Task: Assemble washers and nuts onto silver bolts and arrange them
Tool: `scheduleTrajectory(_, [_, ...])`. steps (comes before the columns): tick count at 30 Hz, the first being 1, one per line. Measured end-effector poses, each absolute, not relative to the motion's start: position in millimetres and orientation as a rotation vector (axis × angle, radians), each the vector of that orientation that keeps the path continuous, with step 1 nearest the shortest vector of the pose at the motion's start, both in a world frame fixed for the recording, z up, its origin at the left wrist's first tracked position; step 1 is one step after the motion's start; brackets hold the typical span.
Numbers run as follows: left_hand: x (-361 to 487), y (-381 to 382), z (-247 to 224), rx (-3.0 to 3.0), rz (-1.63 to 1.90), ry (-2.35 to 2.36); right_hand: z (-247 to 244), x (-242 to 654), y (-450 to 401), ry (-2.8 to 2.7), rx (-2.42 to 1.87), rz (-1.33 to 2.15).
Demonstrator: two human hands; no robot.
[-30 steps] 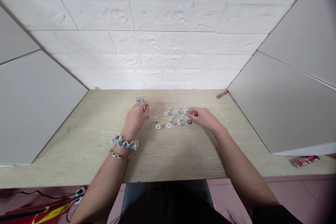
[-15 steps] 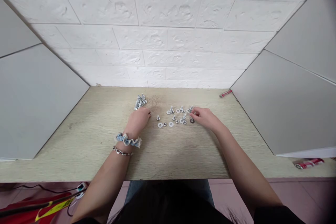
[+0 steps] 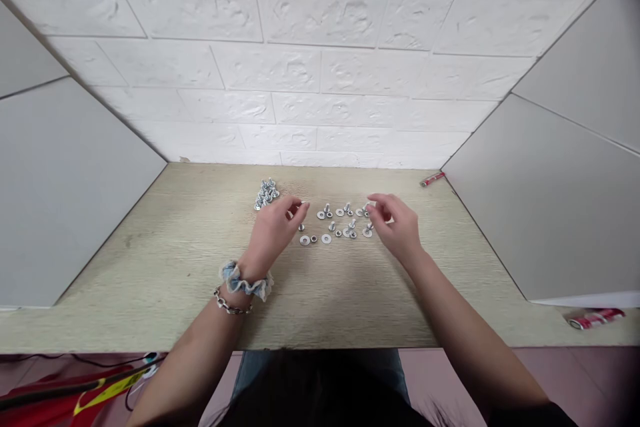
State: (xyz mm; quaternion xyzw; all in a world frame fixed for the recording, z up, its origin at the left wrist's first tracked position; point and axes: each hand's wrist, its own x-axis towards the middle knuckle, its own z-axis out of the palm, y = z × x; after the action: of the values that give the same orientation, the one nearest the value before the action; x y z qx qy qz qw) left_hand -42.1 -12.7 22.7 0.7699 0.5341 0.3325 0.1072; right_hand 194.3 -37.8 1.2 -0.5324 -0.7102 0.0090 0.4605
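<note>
Bolts [image 3: 267,195], bright and zinc-coloured, lay in a tight heap just beyond the left hand [image 3: 273,233] on a pale wood-grain bench [image 3: 150,293]. Between the two hands, a loose layout of separate bolts, flat washers [image 3: 326,239] and small nuts [image 3: 314,238] lay in rough rows. The smallest pieces were too small to identify with certainty. The left hand was curved and lowered, its fingertips [image 3: 302,207] close to the nearest bolt of the layout; whether it held anything could not be told. The right hand [image 3: 395,227] hung over the far end of the rows, thumb and fingers curled and slightly parted, and it too showed no clear hold. As for progress, part of the hardware was set out singly, while a sizeable stock stayed heaped. A blue frilled scrunchie [image 3: 245,282] and a chain bracelet [image 3: 231,303] circled the left wrist. Right of the right hand, a red-and-white tube [image 3: 433,179] lay at the bench's far corner.
</note>
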Motion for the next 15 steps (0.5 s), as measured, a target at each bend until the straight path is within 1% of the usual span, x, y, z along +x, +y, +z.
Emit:
scheduleTrajectory(2, [-38, -15, 20, 2.259, 1.019, 1.525, -3, 183, -43, -1.875, -1.133, -0.016])
scheduleTrajectory(5, [-33, -18, 17, 2.26, 0.948, 1.338, -10, 168, -51, -2.001, -1.0, -0.018])
scheduleTrajectory(8, [-31, -21, 16, 2.205, 0.823, 1.203, -16, 161, -54, -2.043, -1.007, 0.081])
scheduleTrajectory(11, [-29, -22, 15, 2.154, 0.752, 1.203, -18, 159, -55, -2.06, -1.05, 0.185])
scheduleTrajectory(15, [-25, -25, 15, 2.107, 0.681, 1.169, -17, 160, -54, -2.05, -1.105, 0.2])
